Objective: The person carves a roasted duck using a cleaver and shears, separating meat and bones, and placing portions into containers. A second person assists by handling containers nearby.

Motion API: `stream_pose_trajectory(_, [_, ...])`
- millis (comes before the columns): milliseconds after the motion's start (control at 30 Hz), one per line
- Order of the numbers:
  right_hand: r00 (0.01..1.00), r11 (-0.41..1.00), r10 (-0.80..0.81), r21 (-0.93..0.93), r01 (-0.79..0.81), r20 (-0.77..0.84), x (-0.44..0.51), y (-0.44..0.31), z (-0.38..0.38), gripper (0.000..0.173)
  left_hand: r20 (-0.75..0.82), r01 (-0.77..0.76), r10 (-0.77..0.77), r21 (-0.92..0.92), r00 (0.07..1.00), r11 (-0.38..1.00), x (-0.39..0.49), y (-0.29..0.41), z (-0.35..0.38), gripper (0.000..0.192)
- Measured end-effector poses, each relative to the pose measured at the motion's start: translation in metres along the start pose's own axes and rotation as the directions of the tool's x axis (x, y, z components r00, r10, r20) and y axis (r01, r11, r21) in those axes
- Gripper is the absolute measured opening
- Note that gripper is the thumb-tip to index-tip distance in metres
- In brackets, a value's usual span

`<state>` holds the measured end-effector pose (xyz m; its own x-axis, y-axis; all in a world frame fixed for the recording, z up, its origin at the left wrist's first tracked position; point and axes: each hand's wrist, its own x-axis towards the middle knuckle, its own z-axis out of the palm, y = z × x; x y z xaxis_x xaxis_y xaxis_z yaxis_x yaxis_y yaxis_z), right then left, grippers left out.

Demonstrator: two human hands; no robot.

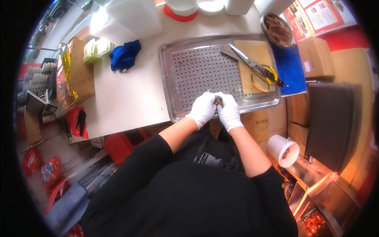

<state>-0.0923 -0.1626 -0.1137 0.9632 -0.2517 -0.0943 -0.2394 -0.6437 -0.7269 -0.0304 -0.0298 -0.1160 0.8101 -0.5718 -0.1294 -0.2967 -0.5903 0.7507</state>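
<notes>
Both my hands wear white gloves and meet over the near edge of a steel tray. Between the fingertips of my left hand (204,108) and my right hand (229,111) is a small brown piece of food (218,101), mostly hidden by the fingers; it looks like meat. The rimmed tray (166,86) carries a perforated metal sheet (204,74). On its right part lies a pale cutting board (251,49). Scissors with yellow-orange handles (254,63) rest across the board, on top of a dark-handled knife (229,51).
A metal bowl of brown meat (276,29) stands beyond the tray's right corner, by a blue board (291,71). A blue cloth (125,56) and cardboard box (81,71) sit left. Low on the right are a white bucket (275,146) and a lit display case (331,201).
</notes>
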Motion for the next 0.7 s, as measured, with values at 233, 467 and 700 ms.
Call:
stream_pose_trajectory(233, [0.947,0.839,0.266,0.441,-0.320,0.180,0.009,-0.003,-0.011,0.032,0.105,0.270,-0.250,-0.465,0.963,0.843,0.003,-0.003,-0.003,0.025])
stream_pose_trajectory(467, [0.928,0.455,0.373,0.870,-0.191,0.009,-0.060,0.028,-0.119,0.030,0.238,0.120,-0.029,-0.378,0.971,0.918,0.019,0.131,0.026,0.023])
stream_pose_trajectory(700, [0.651,0.625,0.607,0.780,-0.038,-0.455,-0.258,0.136,-0.301,0.035,0.552,-0.149,0.427,-0.477,0.717,0.866,-0.017,0.362,0.210,0.027])
